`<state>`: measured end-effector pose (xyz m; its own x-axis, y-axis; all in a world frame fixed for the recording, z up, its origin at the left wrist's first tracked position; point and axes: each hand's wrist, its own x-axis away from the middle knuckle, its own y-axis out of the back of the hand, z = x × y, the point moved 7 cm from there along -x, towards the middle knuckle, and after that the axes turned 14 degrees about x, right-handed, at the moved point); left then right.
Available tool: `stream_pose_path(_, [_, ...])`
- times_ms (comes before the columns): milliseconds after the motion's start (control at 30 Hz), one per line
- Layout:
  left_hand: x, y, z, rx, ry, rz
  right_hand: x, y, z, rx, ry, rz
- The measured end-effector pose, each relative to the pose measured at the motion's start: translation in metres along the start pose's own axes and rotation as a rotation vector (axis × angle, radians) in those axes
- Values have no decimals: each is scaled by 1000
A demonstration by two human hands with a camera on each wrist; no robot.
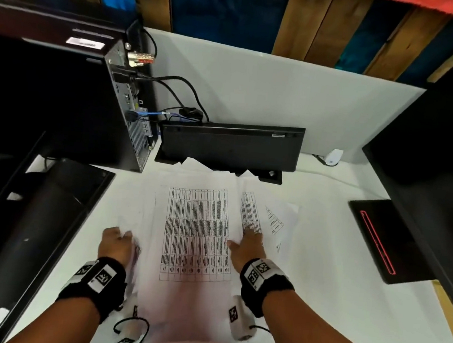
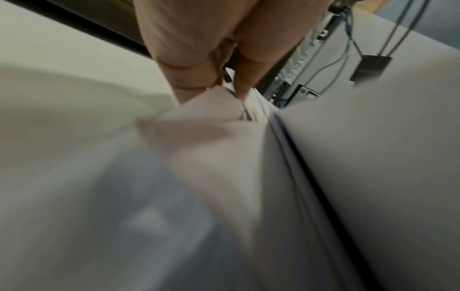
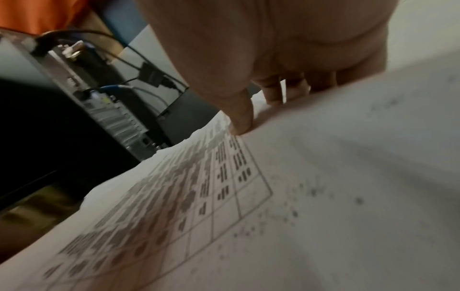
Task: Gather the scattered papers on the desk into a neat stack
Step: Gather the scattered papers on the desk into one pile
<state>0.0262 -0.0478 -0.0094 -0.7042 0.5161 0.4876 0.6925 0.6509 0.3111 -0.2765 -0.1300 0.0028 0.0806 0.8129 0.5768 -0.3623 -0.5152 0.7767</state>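
Several white papers [image 1: 197,229] lie overlapped in the middle of the white desk [image 1: 332,292]; the top sheet carries a printed table. More sheets poke out at the right [image 1: 276,220]. My left hand [image 1: 119,240] is at the pile's left edge. In the left wrist view its thumb and fingers [image 2: 219,86] pinch the raised edges of the papers [image 2: 224,122]. My right hand [image 1: 246,242] lies on the pile's right side. Its thumb [image 3: 239,126] presses the printed sheet [image 3: 199,187]; the fingertips are hidden behind a lifted sheet there.
A computer tower [image 1: 132,101] with cables [image 1: 183,89] stands at the back left. A black keyboard [image 1: 230,144] stands on edge behind the papers. A monitor [image 1: 50,209] lies at the left; a black pad with a red line [image 1: 379,236] lies at the right.
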Motion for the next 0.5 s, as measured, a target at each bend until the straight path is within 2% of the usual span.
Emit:
stream_pose_path(67, [3, -9, 5, -56, 11, 47, 10, -10, 9, -65, 5, 61])
stream_pose_path(133, [0, -21, 8, -15, 37, 141, 10, -22, 14, -154, -1, 146])
stream_pose_path(200, [-7, -26, 14, 60, 113, 226, 11, -23, 16, -122, 16, 183])
stream_pose_path(267, [-8, -20, 13, 118, 129, 250, 9, -20, 11, -49, 33, 159])
stream_pose_path(300, [-8, -18, 13, 102, 118, 266, 7, -18, 9, -11, 56, 143])
stream_pose_path(400, [4, -11, 12, -152, 43, 310, 1, -21, 6, 43, 130, 146])
stream_pose_path(433, [4, -9, 15, -175, 47, 290, -4, -18, 1, 44, 100, 98])
stream_pose_path(467, [1, -7, 20, -164, 58, 280, -9, -7, -11, 33, -5, -17])
stream_pose_path(500, [1, -5, 21, -121, 78, 276, -10, 8, -27, -1, -176, -156])
